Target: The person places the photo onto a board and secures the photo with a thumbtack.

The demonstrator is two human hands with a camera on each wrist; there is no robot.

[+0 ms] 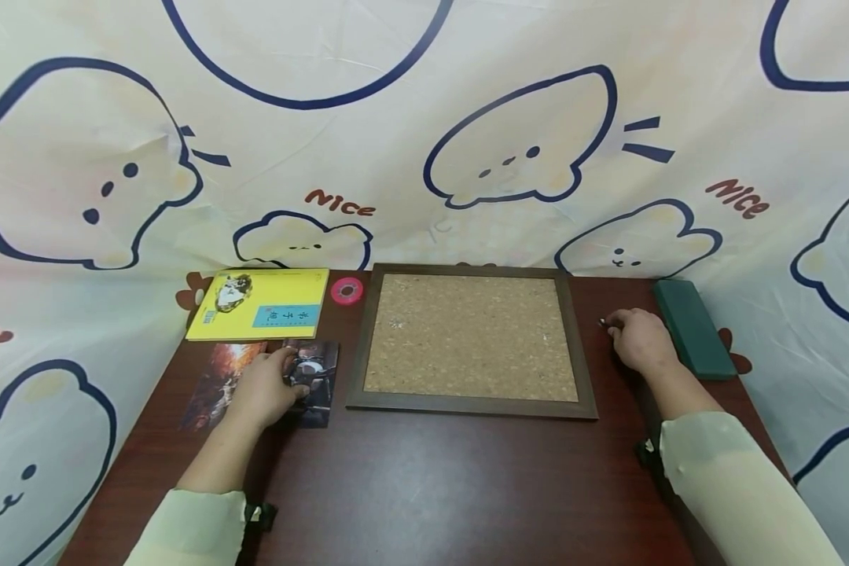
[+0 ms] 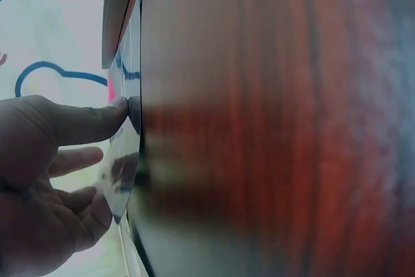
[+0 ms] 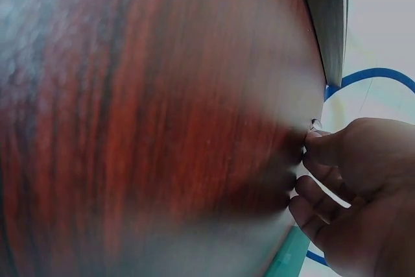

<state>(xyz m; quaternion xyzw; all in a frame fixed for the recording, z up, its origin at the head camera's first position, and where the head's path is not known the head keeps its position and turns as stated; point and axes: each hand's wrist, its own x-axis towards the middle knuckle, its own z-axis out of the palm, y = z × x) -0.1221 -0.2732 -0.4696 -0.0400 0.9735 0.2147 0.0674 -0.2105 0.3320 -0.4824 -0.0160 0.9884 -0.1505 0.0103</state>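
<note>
My left hand (image 1: 262, 389) is over a dark glossy picture card (image 1: 318, 393) on the table at left. In the left wrist view, the thumb presses the card's shiny face (image 2: 130, 50) and the other fingers curl toward its edge, where the card bows up a little. A second picture card (image 1: 222, 369) with a fiery orange image lies beside it, partly under the hand. On the far right, my right hand (image 1: 640, 338) pinches a small shiny piece (image 3: 316, 124) between thumb and forefinger, close over the table. Its exact kind I cannot tell.
A framed cork board (image 1: 467, 338) lies between the hands, with small clear bits on its surface. Behind the cards are a yellow book (image 1: 269, 287) and a round pink tape roll (image 1: 347, 291). A green box (image 1: 693, 330) stands right of my right hand. Printed cloth hangs behind.
</note>
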